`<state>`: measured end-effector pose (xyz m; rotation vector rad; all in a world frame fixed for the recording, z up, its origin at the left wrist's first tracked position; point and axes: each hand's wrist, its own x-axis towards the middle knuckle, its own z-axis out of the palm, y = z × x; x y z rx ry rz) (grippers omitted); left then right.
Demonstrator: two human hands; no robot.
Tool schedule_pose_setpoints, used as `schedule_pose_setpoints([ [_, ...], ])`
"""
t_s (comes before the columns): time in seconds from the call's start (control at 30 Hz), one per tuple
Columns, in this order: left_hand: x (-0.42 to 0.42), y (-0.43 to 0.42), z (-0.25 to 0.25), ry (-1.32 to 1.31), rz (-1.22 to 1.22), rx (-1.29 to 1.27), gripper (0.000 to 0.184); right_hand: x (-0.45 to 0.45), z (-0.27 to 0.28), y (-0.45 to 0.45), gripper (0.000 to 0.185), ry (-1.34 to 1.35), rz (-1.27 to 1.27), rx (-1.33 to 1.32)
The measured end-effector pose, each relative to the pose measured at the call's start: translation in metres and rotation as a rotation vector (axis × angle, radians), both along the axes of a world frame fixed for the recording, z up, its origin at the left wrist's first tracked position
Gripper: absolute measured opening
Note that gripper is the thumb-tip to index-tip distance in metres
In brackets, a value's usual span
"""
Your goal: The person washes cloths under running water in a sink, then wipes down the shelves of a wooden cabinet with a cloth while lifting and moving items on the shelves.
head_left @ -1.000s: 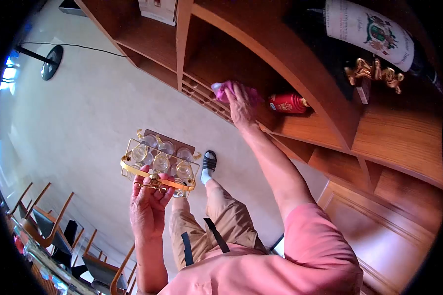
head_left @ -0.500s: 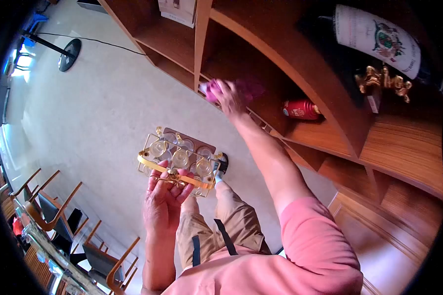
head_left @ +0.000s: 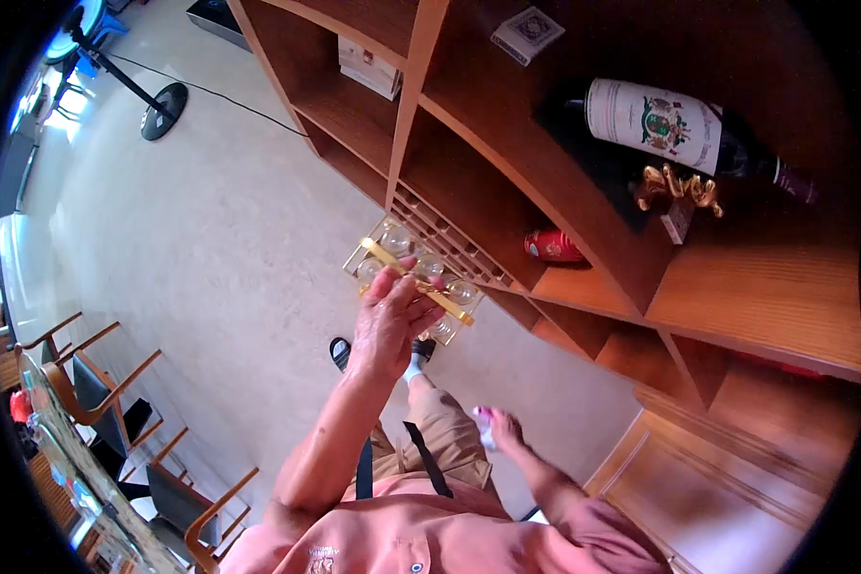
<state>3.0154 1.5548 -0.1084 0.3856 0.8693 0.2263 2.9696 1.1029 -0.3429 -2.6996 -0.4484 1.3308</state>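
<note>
My left hand (head_left: 389,316) is closed around the gold handle of a wire cup rack (head_left: 371,251), held out near the front of the wooden shelving. Several clear glass cups (head_left: 462,291) sit in the rack, partly hidden by my fingers and the handle. Down by my right thigh, my right hand (head_left: 507,430) is closed on a pink and whitish cloth (head_left: 485,426), which hangs a little below the fingers.
Wooden shelving (head_left: 593,249) with a curved divider fills the right side. It holds a large wine bottle (head_left: 651,124), a gold figurine (head_left: 679,188) and a red can (head_left: 552,246). Chairs (head_left: 105,392) stand at left; a stand with a round base (head_left: 165,111) is beyond.
My right hand has come down from the shelf to my side with the cloth. The left hand has carried the rack rightward and up, closer to the shelving. My view has shifted.
</note>
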Motion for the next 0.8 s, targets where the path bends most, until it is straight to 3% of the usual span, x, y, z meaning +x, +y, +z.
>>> schedule_pose_setpoints([
  [0.07, 0.016, -0.001, 0.0, -0.054, -0.038, 0.022, 0.036, -0.052, -0.023, -0.07, 0.037, -0.124, 0.031, 0.14],
  [0.13, 0.04, -0.004, 0.0, -0.051, -0.058, 0.028, 0.037, -0.03, 0.053, -0.021, 0.047, 0.283, -0.169, -0.221],
  [0.2, 0.059, -0.006, -0.005, -0.052, -0.065, 0.022, 0.037, -0.041, 0.066, -0.034, 0.063, 0.274, -0.283, -0.123],
  [0.23, 0.066, -0.007, -0.006, -0.073, -0.073, 0.022, 0.038, -0.056, 0.056, -0.059, 0.068, 0.325, -0.473, 0.124],
  [0.27, 0.073, -0.006, -0.007, -0.069, -0.08, 0.028, 0.039, -0.069, 0.017, -0.087, 0.042, 0.301, -0.501, -0.027],
  [0.33, 0.089, -0.006, -0.009, -0.062, -0.1, 0.037, 0.04, -0.056, 0.052, -0.059, 0.071, 0.309, -0.398, -0.112],
  [0.37, 0.096, -0.007, -0.011, -0.067, -0.103, 0.031, 0.04, -0.067, 0.026, -0.083, 0.074, 0.363, -0.509, -0.052],
  [0.6, 0.13, -0.013, -0.019, -0.191, -0.07, 0.032, 0.041, -0.057, 0.056, -0.06, 0.078, 0.318, -0.429, -0.047],
  [0.63, 0.136, -0.013, -0.023, -0.192, -0.067, 0.012, 0.039, -0.051, 0.057, -0.057, 0.076, 0.355, -0.414, -0.153],
  [0.73, 0.147, -0.014, -0.034, -0.233, -0.073, 0.077, 0.038, -0.063, 0.023, -0.095, 0.048, 0.402, -0.475, -0.153],
  [0.8, 0.15, -0.018, -0.037, -0.226, -0.058, 0.09, 0.037, -0.068, 0.029, -0.094, 0.047, 0.487, -0.848, -0.054],
])
